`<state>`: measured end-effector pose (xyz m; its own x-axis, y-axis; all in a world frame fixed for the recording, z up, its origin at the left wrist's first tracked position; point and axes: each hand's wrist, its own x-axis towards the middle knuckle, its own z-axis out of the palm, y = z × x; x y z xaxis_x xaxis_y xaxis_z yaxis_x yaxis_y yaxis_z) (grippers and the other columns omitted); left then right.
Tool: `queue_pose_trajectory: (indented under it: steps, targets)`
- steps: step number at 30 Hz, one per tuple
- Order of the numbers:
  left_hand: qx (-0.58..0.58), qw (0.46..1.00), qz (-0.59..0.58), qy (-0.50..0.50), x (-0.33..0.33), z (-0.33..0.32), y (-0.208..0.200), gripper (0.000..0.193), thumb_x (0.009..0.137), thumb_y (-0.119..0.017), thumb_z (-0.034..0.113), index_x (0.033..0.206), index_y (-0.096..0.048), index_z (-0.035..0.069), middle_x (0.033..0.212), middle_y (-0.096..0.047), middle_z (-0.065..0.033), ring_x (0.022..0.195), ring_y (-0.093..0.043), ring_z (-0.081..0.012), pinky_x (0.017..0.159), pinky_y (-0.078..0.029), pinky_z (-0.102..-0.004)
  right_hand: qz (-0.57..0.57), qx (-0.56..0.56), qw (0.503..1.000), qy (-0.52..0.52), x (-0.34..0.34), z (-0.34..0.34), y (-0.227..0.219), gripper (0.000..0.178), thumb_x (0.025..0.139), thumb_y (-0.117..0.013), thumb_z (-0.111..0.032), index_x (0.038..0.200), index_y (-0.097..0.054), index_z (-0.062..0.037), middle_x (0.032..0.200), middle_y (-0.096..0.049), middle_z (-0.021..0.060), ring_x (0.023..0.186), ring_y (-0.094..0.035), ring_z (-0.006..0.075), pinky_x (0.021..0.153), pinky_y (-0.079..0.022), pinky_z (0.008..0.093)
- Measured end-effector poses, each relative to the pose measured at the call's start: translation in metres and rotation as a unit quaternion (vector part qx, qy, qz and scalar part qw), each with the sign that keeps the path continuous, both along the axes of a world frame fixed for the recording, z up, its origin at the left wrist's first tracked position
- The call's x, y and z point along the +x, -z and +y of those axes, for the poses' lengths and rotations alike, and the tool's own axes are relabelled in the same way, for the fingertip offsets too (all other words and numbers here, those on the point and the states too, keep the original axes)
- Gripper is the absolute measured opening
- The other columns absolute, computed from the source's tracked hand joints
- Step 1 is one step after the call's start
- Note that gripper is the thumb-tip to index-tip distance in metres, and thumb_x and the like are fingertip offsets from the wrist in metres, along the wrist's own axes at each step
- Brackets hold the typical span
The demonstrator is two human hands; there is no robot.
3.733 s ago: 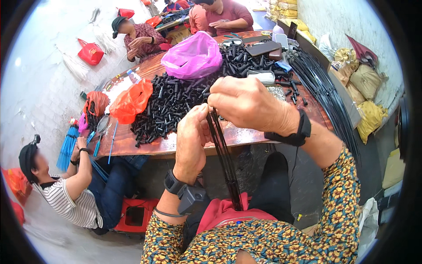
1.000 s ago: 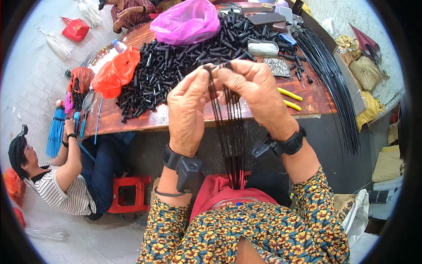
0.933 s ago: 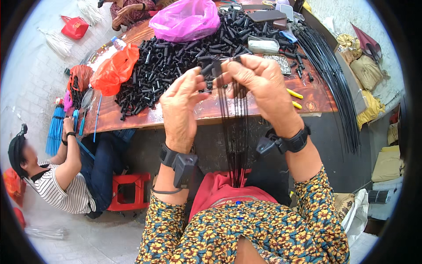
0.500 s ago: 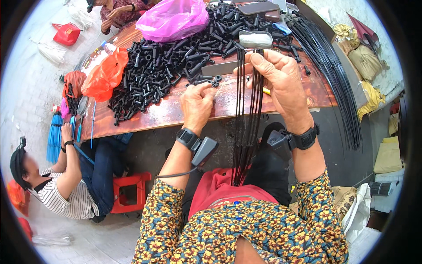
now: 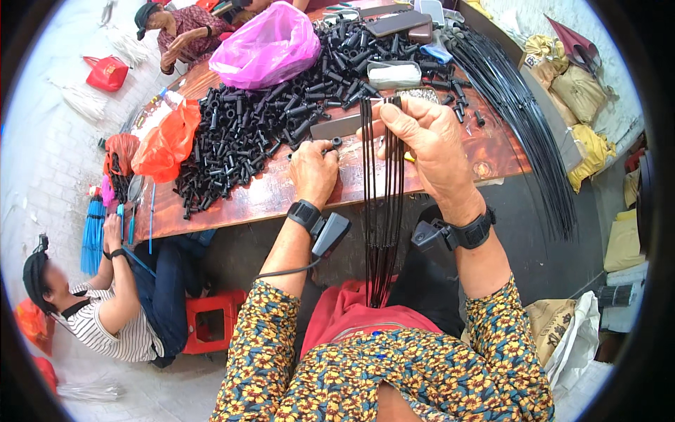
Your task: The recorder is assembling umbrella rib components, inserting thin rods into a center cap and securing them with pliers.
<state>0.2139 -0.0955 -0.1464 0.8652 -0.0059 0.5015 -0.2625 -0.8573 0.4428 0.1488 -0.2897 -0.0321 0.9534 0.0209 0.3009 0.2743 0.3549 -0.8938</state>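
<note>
My right hand (image 5: 432, 144) is raised over the table's front edge, thumb and fingers pinching the upper ends of a bunch of thin black rods (image 5: 394, 183). The rods hang down toward my lap, fanned into two groups. My left hand (image 5: 314, 174) rests at the near edge of the table, its fingers curled round a short black tubular part (image 5: 336, 143) whose round end shows. Just beyond, a flat grey metal blade-like bar (image 5: 337, 126) lies on the wood. A large heap of black tubular parts (image 5: 246, 130) spreads beyond my left hand.
A pink plastic bag (image 5: 267, 46) sits on the heap, an orange bag (image 5: 167, 144) left of it. A clear box (image 5: 394, 74) stands behind the rods. Long black rods (image 5: 520, 119) hang over the table's right end. One co-worker (image 5: 105, 309) sits at left, another (image 5: 183, 39) across.
My left hand has closed on a black tubular part and shifted slightly nearer to me. My right hand has moved a little left and down with the rods. The view has shifted slightly.
</note>
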Motion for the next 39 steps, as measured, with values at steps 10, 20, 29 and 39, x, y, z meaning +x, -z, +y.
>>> queue_pose_trajectory:
  steps: [10,20,29,39]
  targets:
    - [-0.688,0.673,0.133,0.235,-0.029,0.036,-0.148,0.018,0.091,-0.050,0.013,0.096,-0.060,-0.001,0.086,-0.068,-0.0144,0.079,-0.069,-0.0302,0.075,-0.056,-0.0424,-0.020,-0.023,0.999,-0.029,-0.016,0.024,-0.019,0.020,0.094,-0.063,-0.013,0.077,-0.064,-0.0011,0.070,-0.065,0.0027,0.057,-0.057,0.0049,0.050,-0.046,0.0217]
    - [-0.675,0.670,0.184,0.250,-0.078,0.034,-0.175,0.024,0.091,-0.056,0.009,0.111,-0.060,-0.004,0.090,-0.063,-0.0071,0.081,-0.064,-0.0181,0.077,-0.053,-0.0322,-0.053,-0.088,0.991,-0.090,-0.030,0.082,-0.031,0.017,0.093,-0.062,-0.013,0.086,-0.066,0.0012,0.068,-0.059,-0.0044,0.061,-0.050,0.0009,0.051,-0.040,0.0221]
    - [-0.682,0.678,0.145,0.232,-0.075,0.057,-0.167,0.016,0.090,-0.063,0.007,0.101,-0.065,-0.004,0.093,-0.063,-0.0077,0.086,-0.060,-0.0167,0.077,-0.050,-0.0301,-0.087,-0.128,0.986,-0.068,-0.024,0.103,-0.030,0.019,0.090,-0.065,-0.013,0.079,-0.064,0.0017,0.063,-0.054,-0.0056,0.060,-0.045,0.0006,0.048,-0.036,0.0238]
    - [-0.690,0.662,0.203,0.211,-0.081,0.068,-0.167,0.015,0.089,-0.065,0.015,0.101,-0.062,0.008,0.084,-0.062,-0.0009,0.077,-0.059,-0.0122,0.071,-0.048,-0.0303,-0.095,-0.154,0.981,-0.069,-0.015,0.108,-0.023,0.025,0.089,-0.065,-0.013,0.069,-0.057,-0.0002,0.060,-0.049,-0.0062,0.059,-0.041,0.0011,0.047,-0.034,0.0247]
